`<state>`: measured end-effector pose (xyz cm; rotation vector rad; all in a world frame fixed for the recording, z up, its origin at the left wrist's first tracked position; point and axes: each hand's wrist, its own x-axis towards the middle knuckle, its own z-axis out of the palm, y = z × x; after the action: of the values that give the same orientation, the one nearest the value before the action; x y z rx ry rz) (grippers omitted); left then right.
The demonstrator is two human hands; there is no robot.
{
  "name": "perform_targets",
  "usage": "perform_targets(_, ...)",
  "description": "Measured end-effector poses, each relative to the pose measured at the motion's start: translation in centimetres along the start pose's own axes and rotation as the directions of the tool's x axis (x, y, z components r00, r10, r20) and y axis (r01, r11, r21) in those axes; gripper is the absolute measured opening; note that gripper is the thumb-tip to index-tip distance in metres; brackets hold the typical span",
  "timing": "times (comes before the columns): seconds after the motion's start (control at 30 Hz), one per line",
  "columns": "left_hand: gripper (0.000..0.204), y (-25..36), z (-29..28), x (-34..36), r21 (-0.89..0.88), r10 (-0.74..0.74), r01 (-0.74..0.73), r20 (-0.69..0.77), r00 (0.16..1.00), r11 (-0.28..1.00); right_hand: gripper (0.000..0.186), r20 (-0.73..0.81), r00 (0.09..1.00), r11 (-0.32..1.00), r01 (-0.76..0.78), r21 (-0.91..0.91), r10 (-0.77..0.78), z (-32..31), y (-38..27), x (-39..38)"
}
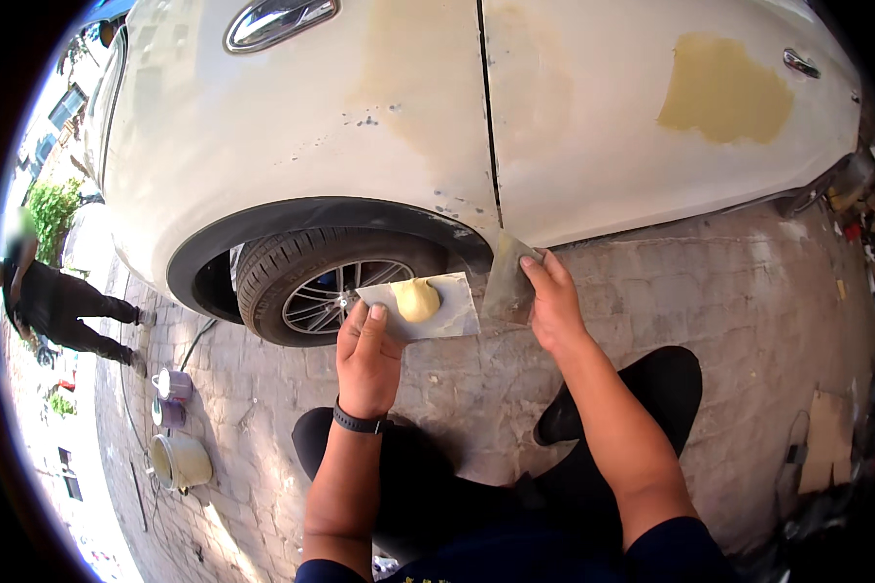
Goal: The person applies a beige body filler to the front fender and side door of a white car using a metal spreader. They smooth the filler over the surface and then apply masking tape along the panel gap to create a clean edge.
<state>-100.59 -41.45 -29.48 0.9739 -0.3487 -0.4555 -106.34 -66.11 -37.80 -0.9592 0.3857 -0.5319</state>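
Observation:
My left hand (370, 358) is closed on the near left end of a flat grey board (452, 309), thumb on top. A lump of pale yellow body filler (417, 300) lies on that board. In my right hand (556, 301) is a thin, greyish, translucent spreader (507, 282), pinched between thumb and fingers and tilted upright. It is beside the board's right end, apart from the filler. Beyond both hands stands a white car (593, 146). Its door carries a dried yellow filler patch (727, 89), and fainter beige areas and dark chips mark the panel above the wheel.
The car's rear wheel (335, 291) is just beyond my left hand. Buckets (181, 461) and a paint can (172, 385) stand on the brick paving at left, near a hose. Another person (63, 306) stands farther left. Cardboard (826, 442) lies at the right.

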Motion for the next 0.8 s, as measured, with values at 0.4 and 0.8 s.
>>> perform_targets(0.4,0.033,-2.3,-1.7,0.4,-0.043,-0.051,0.049,-0.068,0.996,0.998,0.015,-0.130,0.861,0.743,-0.337,0.577,0.492,1.6,6.3,5.4)
perform_targets(0.8,0.028,-2.6,-0.4,0.5,-0.037,-0.078,0.076,-0.040,0.996,0.996,0.026,-0.081,0.853,0.742,-0.397,0.540,0.515,4.5,1.2,7.2)
